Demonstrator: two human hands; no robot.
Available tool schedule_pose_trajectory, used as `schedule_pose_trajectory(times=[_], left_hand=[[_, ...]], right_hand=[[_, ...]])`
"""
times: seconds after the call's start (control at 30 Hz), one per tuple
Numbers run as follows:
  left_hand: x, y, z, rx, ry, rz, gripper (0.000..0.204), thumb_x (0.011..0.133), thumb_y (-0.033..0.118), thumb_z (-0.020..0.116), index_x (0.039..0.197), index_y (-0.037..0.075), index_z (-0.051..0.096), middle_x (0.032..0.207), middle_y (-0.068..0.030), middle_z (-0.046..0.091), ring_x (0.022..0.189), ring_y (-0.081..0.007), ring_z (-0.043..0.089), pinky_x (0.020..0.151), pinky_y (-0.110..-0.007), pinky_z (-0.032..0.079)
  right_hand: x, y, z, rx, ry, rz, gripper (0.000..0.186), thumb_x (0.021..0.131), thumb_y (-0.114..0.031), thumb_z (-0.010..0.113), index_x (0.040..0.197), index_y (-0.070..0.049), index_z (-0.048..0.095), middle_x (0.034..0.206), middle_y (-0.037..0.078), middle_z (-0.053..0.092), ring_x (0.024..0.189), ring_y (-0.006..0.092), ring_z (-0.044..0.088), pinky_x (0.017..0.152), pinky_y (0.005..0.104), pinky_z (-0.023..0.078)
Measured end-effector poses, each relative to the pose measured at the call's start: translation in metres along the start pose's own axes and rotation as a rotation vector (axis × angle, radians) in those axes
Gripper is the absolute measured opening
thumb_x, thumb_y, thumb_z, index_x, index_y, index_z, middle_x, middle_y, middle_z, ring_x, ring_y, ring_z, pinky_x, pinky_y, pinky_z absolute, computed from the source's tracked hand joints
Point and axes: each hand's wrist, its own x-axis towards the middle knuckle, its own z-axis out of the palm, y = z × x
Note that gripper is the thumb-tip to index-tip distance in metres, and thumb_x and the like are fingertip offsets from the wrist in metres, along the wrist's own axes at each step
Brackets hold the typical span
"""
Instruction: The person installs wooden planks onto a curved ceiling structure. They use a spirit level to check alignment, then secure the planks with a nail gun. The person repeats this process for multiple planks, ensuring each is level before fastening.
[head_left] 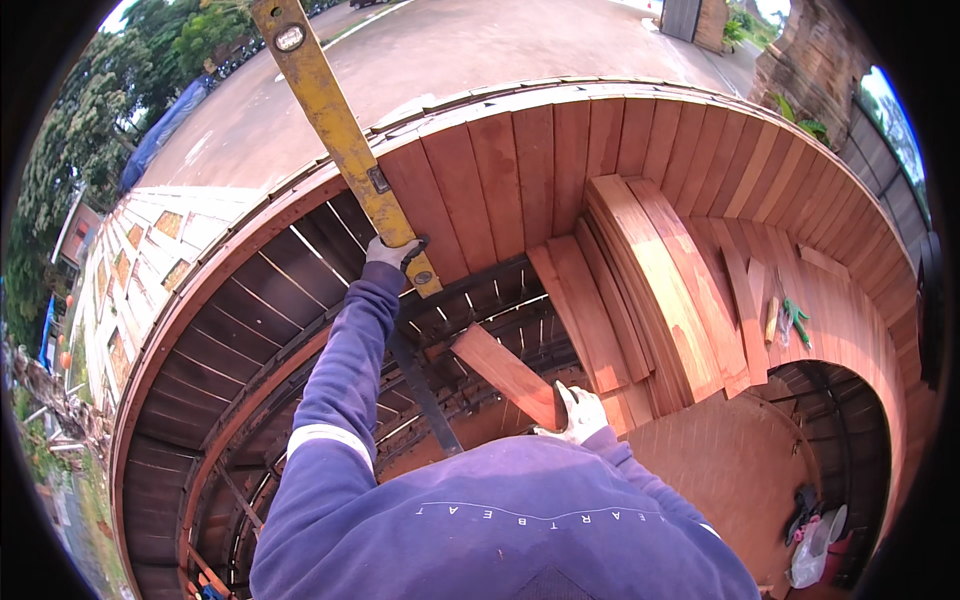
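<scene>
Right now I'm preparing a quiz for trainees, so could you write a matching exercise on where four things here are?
1. Long yellow spirit level
2. Short reddish wooden board
3. Small green tool
4. Whitish plastic bag

A. Lower right of the view
B. In the left hand
C. On the curved reddish planking
D. In the right hand

Pairs: 1-B; 2-D; 3-C; 4-A

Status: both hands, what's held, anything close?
Left hand gripping yellow level near its lower end. Right hand holding loose board. Stacked boards close beside right hand.
</scene>
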Motion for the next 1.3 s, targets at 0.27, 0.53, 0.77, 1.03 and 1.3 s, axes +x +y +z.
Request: schedule_pose_trajectory(times=[0.27, 0.53, 0.77, 1.03, 1.3], left_hand=[[0.002, -0.003, -0.001, 0.013, -0.008, 0.026, 0.024, 0.076, 0.002, 0.076, 0.098, -0.004, 0.067, 0.09, -0.0072, 0.07, 0.076, -0.0162, 0.067, 0.071, -0.028, 0.054], [-0.002, 0.0, -0.006, 0.169, 0.035, 0.024, 0.033, 0.074, 0.016, 0.082, 0.097, -0.003, 0.067, 0.09, -0.0071, 0.071, 0.078, -0.016, 0.067, 0.071, -0.03, 0.053], [-0.005, 0.009, 0.002, 0.157, 0.003, 0.005, 0.038, 0.073, 0.018, 0.082, 0.101, -0.002, 0.067, 0.091, -0.0067, 0.071, 0.078, -0.0147, 0.066, 0.071, -0.028, 0.052], [0.001, -0.001, -0.001, 0.129, 0.005, 0.012, 0.037, 0.073, 0.016, 0.083, 0.101, -0.002, 0.066, 0.092, -0.0073, 0.071, 0.081, -0.0161, 0.068, 0.074, -0.029, 0.053], [-0.001, 0.004, 0.001, 0.227, 0.034, 0.006, 0.038, 0.073, 0.016, 0.082, 0.102, -0.002, 0.066, 0.094, -0.0084, 0.071, 0.083, -0.0168, 0.068, 0.075, -0.029, 0.053]], right_hand=[[0.001, 0.002, 0.003, 0.004, 0.034, -0.02, 0.102, 0.07, -0.068, 0.066, 0.141, -0.001, 0.036, 0.125, 0.024, 0.052, 0.116, 0.0371, 0.05, 0.103, 0.0463, 0.035], [0.004, -0.002, -0.001, 0.048, 0.025, -0.027, 0.103, 0.067, -0.066, 0.069, 0.141, -0.001, 0.036, 0.122, 0.022, 0.053, 0.113, 0.0372, 0.051, 0.101, 0.0458, 0.036], [0.003, 0.006, 0.01, 0.035, 0.075, -0.041, 0.107, 0.063, -0.066, 0.073, 0.139, 0.001, 0.04, 0.119, 0.024, 0.055, 0.11, 0.0383, 0.053, 0.097, 0.0473, 0.041], [0.003, 0.002, 0.005, 0.046, 0.048, -0.017, 0.107, 0.063, -0.067, 0.073, 0.139, 0.0, 0.039, 0.121, 0.024, 0.054, 0.112, 0.0387, 0.052, 0.098, 0.0473, 0.04], [0.004, 0.006, 0.012, -0.007, 0.071, -0.022, 0.108, 0.062, -0.068, 0.073, 0.139, 0.001, 0.04, 0.12, 0.024, 0.054, 0.112, 0.0386, 0.052, 0.098, 0.0469, 0.04]])
